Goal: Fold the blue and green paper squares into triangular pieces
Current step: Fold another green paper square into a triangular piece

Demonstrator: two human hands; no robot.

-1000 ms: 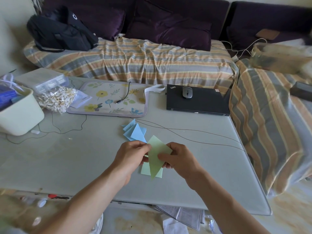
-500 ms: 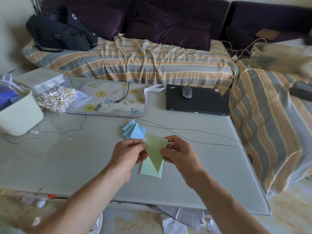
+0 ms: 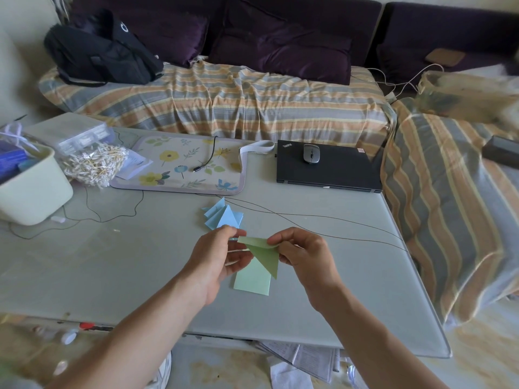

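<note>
Striped bedding (image 3: 224,99) is seen behind a pale desk (image 3: 112,270) on which folded blue triangles (image 3: 223,216) lie in a small pile. Just above the desk, a green sheet (image 3: 264,255) is held by both hands: the left hand (image 3: 217,258) pinches its left corner, the right hand (image 3: 304,255) its top edge. More green sheets (image 3: 251,279) lie flat beneath. A diagonal fold appears half made; next, the edges would need aligning and the crease pressing.
</note>
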